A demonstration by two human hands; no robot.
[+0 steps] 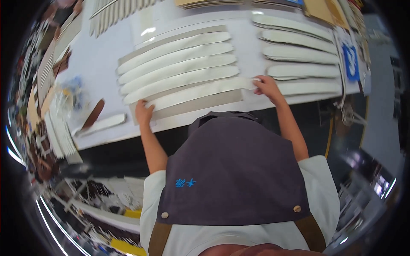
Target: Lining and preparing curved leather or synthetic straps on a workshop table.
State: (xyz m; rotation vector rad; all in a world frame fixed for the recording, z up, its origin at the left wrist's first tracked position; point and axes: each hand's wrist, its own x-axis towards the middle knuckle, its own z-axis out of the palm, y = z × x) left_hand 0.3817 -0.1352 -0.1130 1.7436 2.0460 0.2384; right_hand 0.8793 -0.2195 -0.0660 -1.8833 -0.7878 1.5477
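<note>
A long white strip [196,93] with narrow ends stretches between my two hands, over the near edge of a flat grey board [213,101]. My right hand [268,88] pinches its right end, which reaches past the board's side. At the other end my left hand [144,112] has its thumb and fingers closed about the strip; the exact grip is small and partly hidden. Beyond it, several similar white strips [179,73] with rounded ends lie side by side on the board, slightly slanted.
Piles of white strips [301,53] lie on the right of the white table [243,30]. To the left are a brown strip [94,114], another white strip [104,123] and a clear plastic bag [66,100]. A blue-and-white item [351,63] sits at the right edge.
</note>
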